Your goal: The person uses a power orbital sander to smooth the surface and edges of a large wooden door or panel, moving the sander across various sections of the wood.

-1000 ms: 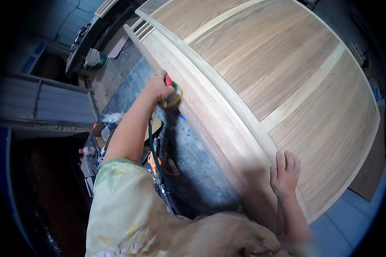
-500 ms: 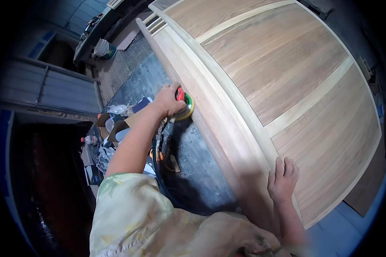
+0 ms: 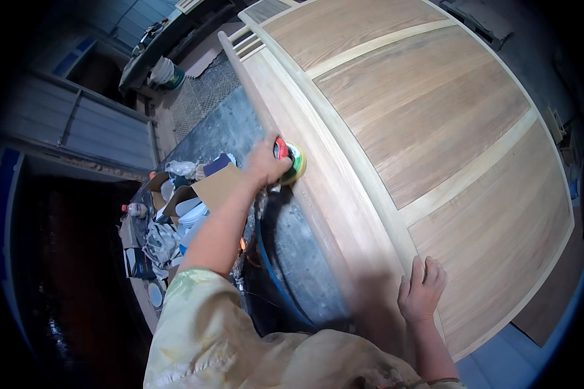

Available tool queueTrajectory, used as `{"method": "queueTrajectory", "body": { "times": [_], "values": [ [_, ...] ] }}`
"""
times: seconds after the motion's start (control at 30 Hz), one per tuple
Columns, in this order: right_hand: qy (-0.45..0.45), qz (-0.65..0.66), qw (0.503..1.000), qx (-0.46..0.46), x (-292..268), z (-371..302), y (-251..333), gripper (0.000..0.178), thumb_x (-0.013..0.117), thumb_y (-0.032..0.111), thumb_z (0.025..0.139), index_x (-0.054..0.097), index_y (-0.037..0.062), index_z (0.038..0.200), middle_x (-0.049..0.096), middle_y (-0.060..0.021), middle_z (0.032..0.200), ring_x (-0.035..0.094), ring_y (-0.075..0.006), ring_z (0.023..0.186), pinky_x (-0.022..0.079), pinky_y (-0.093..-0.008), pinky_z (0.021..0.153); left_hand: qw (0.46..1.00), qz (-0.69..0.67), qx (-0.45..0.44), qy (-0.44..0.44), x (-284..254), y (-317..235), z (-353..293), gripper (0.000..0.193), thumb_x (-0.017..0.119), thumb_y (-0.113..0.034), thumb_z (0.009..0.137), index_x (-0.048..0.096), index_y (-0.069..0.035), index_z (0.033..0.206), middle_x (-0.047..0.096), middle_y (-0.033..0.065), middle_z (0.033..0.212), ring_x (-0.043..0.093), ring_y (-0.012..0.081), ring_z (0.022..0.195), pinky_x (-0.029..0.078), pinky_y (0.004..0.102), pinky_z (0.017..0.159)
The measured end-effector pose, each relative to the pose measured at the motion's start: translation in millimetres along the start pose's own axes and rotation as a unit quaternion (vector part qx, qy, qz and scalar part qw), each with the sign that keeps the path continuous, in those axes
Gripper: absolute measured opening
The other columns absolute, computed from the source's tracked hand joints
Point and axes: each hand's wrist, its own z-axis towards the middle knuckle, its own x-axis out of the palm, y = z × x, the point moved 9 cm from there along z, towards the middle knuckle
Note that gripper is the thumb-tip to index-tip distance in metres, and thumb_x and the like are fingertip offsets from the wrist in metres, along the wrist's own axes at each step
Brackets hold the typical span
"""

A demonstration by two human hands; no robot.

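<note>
My left hand [image 3: 268,162] is wrapped round a round hand-held sander [image 3: 296,166] with a red top and a green and yellow rim. The sander sits at the outer edge of a long pale wooden side rail [image 3: 328,214]. My right hand [image 3: 422,293] rests with outstretched fingers on the near edge of a large framed wooden panel [image 3: 428,117], right of the rail. This panel has brown boards set between paler strips. A dark blue hose [image 3: 274,262] runs below my left forearm, and that arm hides part of it.
Left of my arm lie cardboard boxes [image 3: 217,189], crumpled plastic bags [image 3: 162,241] and a small bottle [image 3: 135,209] with a red cap. Farther back stands a white and green bucket [image 3: 167,72]. Pale slats [image 3: 246,44] join the rail's far end.
My left hand and the sander have shifted slightly right, farther onto the rail. My right hand stays on the panel's edge. The whole view has shifted a little.
</note>
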Motion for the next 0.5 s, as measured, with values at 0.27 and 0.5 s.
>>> {"method": "queueTrajectory", "body": {
  "times": [0.27, 0.5],
  "values": [
    [-0.002, -0.007, 1.000, -0.024, 2, 5, 2, 0.048, 0.061, 0.022, 0.079, 0.055, 0.0054, 0.123, 0.045, -0.0204, 0.128, 0.043, -0.0415, 0.116, 0.035, -0.0552, 0.096, 0.967, 0.212, -0.077, 0.115, -36, 27, 130, 0.064, 0.070, -0.026, 0.065, 0.055, -0.003, 0.123, 0.060, 0.0226, 0.119, 0.062, 0.0350, 0.108, 0.051, 0.0385, 0.090],
    [-0.033, -0.072, 0.997, -0.013, 7, -5, -3, 0.045, 0.058, 0.023, 0.080, 0.056, 0.0084, 0.122, 0.046, -0.0180, 0.126, 0.044, -0.0408, 0.114, 0.039, -0.0554, 0.093, 0.943, 0.237, 0.004, 0.235, -2, -29, 107, 0.058, 0.070, -0.026, 0.064, 0.058, -0.004, 0.116, 0.064, 0.0205, 0.110, 0.063, 0.0338, 0.103, 0.052, 0.0372, 0.087]
  ]
}}
